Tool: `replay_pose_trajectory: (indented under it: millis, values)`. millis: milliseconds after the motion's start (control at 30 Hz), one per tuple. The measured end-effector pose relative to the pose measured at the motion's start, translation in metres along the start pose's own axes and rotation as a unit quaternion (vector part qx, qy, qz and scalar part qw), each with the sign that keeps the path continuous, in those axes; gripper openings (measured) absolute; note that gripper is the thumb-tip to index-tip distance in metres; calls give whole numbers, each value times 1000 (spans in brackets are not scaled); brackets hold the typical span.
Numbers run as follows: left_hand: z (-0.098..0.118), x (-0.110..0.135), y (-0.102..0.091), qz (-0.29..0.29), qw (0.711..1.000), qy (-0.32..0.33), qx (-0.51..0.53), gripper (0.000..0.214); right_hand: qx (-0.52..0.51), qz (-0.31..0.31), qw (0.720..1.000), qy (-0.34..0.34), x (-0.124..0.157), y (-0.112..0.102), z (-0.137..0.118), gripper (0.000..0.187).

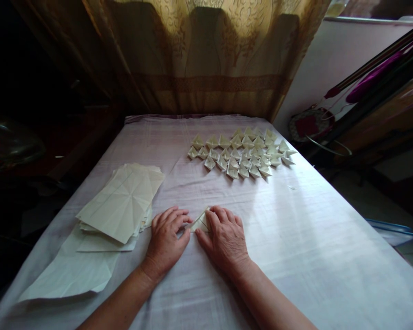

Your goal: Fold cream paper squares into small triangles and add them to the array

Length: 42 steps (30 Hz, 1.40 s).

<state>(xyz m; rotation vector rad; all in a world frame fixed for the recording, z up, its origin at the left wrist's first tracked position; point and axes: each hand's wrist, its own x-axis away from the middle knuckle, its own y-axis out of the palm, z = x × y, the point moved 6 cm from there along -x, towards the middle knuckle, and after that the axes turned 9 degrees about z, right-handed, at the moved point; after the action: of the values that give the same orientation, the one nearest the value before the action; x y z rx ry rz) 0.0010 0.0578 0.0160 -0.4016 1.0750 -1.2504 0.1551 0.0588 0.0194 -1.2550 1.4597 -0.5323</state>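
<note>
A small cream paper piece (200,223), folded to a triangle, lies on the pale cloth-covered table (296,238) between my two hands. My left hand (165,236) lies palm down at its left, fingertips pressing the paper's left corner. My right hand (223,236) covers its right side, fingers bent and pressing it flat. Further back lies a cluster of several finished folded paper triangles (242,153) in rows.
A stack of creased cream paper sheets (122,204) lies at the left, on a larger sheet (72,272). A patterned curtain (209,55) hangs behind the table. Dark clutter sits left; rods, a round object and a blue-edged thing (392,229) sit right.
</note>
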Motion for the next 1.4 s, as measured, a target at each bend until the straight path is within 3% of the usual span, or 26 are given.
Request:
replay_pose_trajectory:
  millis: [200, 433, 767, 1400]
  values:
    - [4, 5, 1, -9, 999, 40, 20, 29, -6, -13, 1000, -3, 2, -1, 4, 40]
    - [19, 11, -2, -9, 989, 143, 32, 29, -13, -27, 999, -13, 2, -6, 9, 35]
    - [6, 0, 2, -2, 999, 34, 40, 26, -1, -31, 999, -9, 2, -5, 9, 44]
    - [28, 0, 2, -23, 990, 138, -32, 21, -31, -7, 999, 0, 2, -7, 8, 25]
